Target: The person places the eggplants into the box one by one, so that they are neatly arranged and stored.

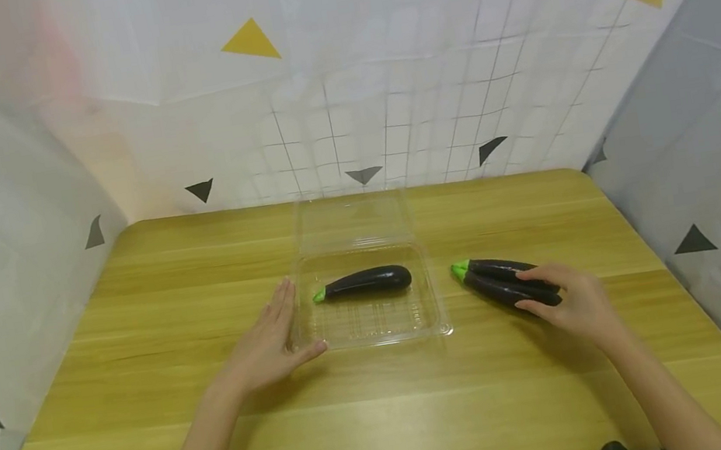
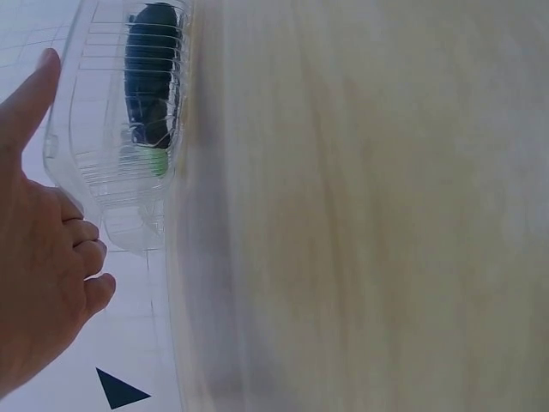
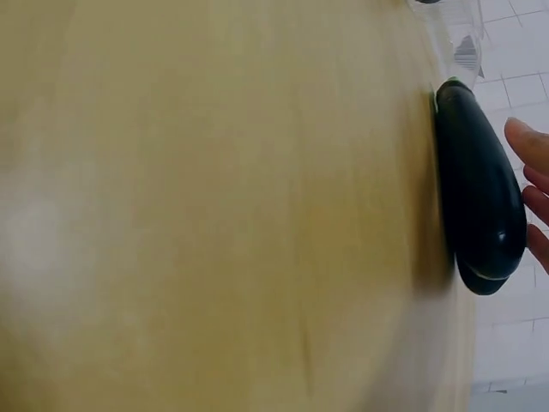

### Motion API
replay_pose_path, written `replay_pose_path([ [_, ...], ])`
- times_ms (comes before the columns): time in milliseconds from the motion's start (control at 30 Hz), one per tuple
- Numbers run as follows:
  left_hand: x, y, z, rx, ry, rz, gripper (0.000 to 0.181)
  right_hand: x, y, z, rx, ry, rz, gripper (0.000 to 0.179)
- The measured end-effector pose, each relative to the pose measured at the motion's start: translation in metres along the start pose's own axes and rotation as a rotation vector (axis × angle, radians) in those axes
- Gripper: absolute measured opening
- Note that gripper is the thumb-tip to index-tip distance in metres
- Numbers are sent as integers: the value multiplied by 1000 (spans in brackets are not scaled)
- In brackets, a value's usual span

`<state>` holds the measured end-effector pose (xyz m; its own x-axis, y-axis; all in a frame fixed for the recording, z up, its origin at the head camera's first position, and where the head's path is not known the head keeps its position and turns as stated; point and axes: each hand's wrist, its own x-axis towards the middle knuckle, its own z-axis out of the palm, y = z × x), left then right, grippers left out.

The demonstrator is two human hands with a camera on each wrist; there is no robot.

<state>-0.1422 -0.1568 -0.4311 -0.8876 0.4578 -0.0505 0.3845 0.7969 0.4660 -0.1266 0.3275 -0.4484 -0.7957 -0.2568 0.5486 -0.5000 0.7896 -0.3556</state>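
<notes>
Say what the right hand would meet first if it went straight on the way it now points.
Most likely the two eggplants, which lie together right at the right hand. Depth is unclear, so I cannot tell whether it already touches them.

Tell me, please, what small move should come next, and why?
Probably the right hand should close gently on the pair of eggplants: in the head view it spans both near their rounded ends, while the left hand is at the side of the open clear container, where the one eggplant inside leaves room in front.
</notes>
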Motion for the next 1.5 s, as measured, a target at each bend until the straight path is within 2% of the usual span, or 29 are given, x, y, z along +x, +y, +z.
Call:
replay_pose_path([
  [367,0,0,1,-9,-6,-8,108,-12,1,2,-72,-74,100,47],
  [667,2,-1,1,0,4,7,107,-15,0,6,-127,-94,81,57],
  [900,1,0,0,-4,1,5,107,-16,-1,6,-153,-123,58,57],
  [1167,1,0,-1,2,3,10,106,-15,-6,7,-126,-130,59,54],
  [1367,1,0,-1,3,-1,8,107,-10,-11,0,-66,-130,115,53],
  [1500,1,0,0,5,-4,3,107,-2,-15,-7,-65,-94,84,54],
])
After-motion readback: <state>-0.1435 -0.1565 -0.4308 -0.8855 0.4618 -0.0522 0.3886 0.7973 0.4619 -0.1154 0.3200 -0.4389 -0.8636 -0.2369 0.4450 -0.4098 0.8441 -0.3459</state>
